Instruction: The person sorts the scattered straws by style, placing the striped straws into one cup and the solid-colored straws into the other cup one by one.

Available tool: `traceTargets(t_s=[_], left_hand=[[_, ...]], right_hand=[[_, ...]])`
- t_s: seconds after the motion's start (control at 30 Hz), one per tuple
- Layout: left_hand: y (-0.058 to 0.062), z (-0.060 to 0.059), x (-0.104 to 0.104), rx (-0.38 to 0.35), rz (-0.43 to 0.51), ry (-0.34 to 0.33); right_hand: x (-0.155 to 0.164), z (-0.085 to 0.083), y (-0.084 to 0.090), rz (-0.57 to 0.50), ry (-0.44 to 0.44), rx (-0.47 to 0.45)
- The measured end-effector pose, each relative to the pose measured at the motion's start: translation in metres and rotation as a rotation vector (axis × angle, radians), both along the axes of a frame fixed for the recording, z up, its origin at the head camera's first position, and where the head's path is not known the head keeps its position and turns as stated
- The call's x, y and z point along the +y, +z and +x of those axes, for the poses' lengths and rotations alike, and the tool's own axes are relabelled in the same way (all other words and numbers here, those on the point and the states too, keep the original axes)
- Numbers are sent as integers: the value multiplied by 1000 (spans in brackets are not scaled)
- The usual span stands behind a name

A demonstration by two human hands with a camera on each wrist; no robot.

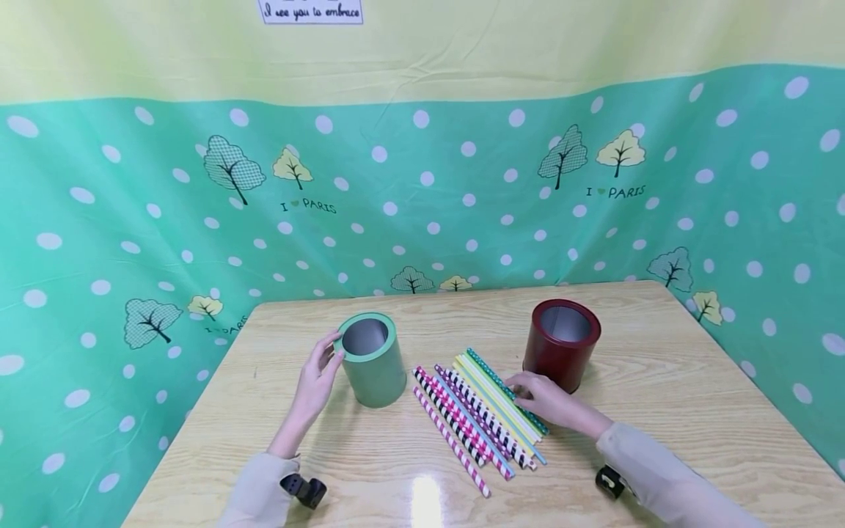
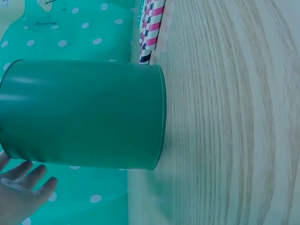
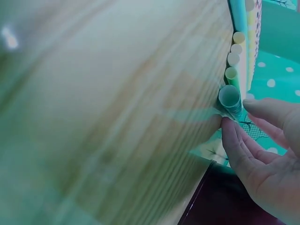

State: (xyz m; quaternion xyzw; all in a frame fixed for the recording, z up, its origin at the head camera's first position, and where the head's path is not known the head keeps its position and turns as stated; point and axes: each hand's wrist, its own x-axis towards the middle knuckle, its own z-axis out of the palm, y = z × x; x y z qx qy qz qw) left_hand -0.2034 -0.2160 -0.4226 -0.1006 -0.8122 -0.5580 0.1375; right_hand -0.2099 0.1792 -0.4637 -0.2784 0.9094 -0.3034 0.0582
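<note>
A green can (image 1: 379, 380) stands upright on the table, left of the middle. My left hand (image 1: 315, 385) is at its left side near the rim, fingers loosely bent; in the left wrist view the fingertips lie at the lower edge of the can. A dark green dotted straw (image 1: 490, 372) is the rightmost of a row of paper straws. Over it my right hand (image 1: 544, 400) reaches in from the right. In the right wrist view the thumb and forefinger are parted close beside that straw (image 3: 229, 97), and a gap shows between them.
Striped, dotted and plain straws (image 1: 452, 411) lie slanted side by side mid-table; a pink-striped one (image 1: 452, 442) lies slightly apart on the left. Behind my right hand stands a dark red can (image 1: 557, 356). A dotted green cloth (image 1: 422, 213) hangs behind the wooden table (image 1: 370, 477).
</note>
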Motion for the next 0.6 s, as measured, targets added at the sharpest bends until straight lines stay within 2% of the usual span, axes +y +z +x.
traceTargets(t_s=[0.27, 0.6], left_hand=[[-4, -2, 3, -22, 117, -17], [-10, -6, 7, -4, 207, -43]], right_hand=[[-2, -1, -3, 15, 18, 28], [-6, -3, -2, 28, -45, -30]])
